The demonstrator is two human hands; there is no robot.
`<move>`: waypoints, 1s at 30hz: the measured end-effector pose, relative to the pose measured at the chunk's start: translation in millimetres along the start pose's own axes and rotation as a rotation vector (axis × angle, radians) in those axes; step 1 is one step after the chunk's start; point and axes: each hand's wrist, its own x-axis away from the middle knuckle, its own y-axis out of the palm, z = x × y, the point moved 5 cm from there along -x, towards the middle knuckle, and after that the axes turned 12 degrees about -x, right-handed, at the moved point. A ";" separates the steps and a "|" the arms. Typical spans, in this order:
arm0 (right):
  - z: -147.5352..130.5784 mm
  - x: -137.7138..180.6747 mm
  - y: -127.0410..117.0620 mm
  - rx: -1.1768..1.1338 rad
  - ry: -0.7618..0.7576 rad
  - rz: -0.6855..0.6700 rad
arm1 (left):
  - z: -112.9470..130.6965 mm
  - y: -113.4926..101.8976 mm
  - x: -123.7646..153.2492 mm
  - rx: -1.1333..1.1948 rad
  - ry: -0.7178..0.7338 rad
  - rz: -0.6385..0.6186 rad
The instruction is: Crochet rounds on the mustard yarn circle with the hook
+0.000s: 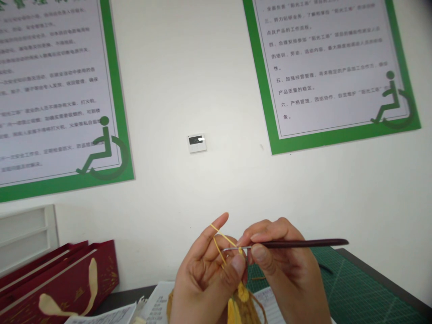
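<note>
My right hand [286, 265] pinches a dark crochet hook [297, 244] whose metal tip points left into a loop of yellow yarn [221, 245]. The yarn runs over the raised forefinger of my left hand [205, 274], and that hand's thumb and other fingers pinch a small yellow crocheted piece [241, 299] low at the frame's bottom. Both hands are held up close together in front of a white wall.
A green cutting mat [357, 292] lies on the dark table at the right. Red gift bags [60, 283] with cream handles stand at the left, with printed papers [151, 308] beside them. Two green-framed posters and a small wall display [196, 142] hang on the wall.
</note>
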 end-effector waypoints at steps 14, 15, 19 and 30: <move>3.6 1.7 0.2 0.005 0.015 0.052 | -0.3 0.6 1.8 0.032 -0.022 0.027; 3.7 1.5 -0.2 0.010 0.015 0.040 | -0.1 0.6 2.3 0.032 -0.023 0.032; 2.3 1.2 -2.1 0.024 0.009 0.024 | 1.1 1.4 3.6 0.037 -0.024 0.041; 6.1 3.7 2.6 -0.066 0.073 0.131 | 0.1 3.0 2.5 0.060 -0.012 0.045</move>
